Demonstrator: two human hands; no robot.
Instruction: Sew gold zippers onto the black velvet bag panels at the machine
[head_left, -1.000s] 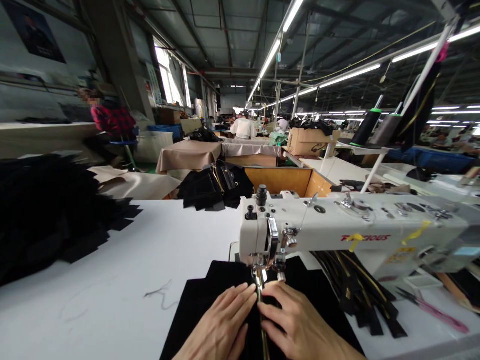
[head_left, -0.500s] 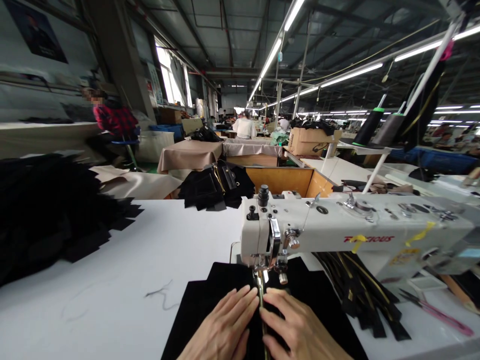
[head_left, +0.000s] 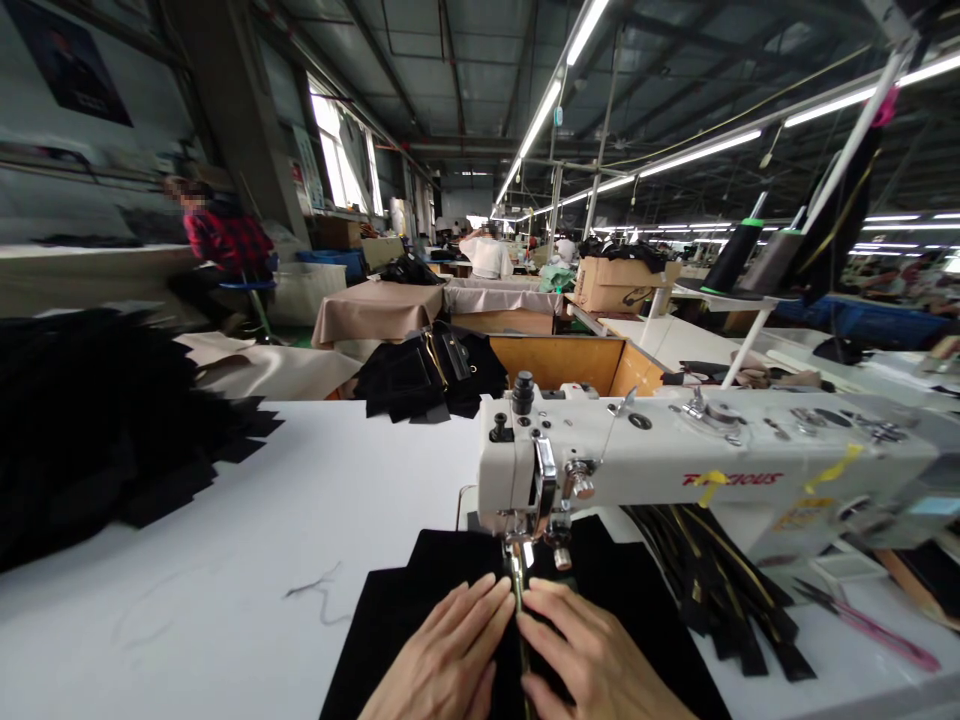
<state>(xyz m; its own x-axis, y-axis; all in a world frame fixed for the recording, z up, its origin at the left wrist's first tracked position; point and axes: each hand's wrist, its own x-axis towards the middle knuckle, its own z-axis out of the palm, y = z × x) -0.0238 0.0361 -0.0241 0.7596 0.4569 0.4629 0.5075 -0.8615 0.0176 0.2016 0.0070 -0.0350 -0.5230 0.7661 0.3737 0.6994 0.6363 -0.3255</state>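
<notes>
A black fabric piece (head_left: 390, 610) lies under the needle area of a white sewing machine (head_left: 637, 460). Down its middle runs a gold-toothed zipper (head_left: 519, 585), which passes beneath the presser foot. My left hand (head_left: 450, 650) rests flat on the fabric left of the zipper, its fingers stretched out and side by side. On the right side, my right hand (head_left: 585, 650) presses down with its fingers spread, the fingertips along the zipper's edge. Both hands are just in front of the presser foot.
Black fabric pieces (head_left: 97, 430) are heaped at the left. Zipper strips (head_left: 720, 580) and pink-handled scissors (head_left: 870, 625) lie at the right. Behind the machine are more black pieces (head_left: 405, 375) and a cardboard box (head_left: 619, 283). A person in a checked shirt (head_left: 229, 240) sits at far left.
The view has shifted very slightly. Both hands stay beside the zipper in nearly the same pose. A distant person in white has raised an arm.
</notes>
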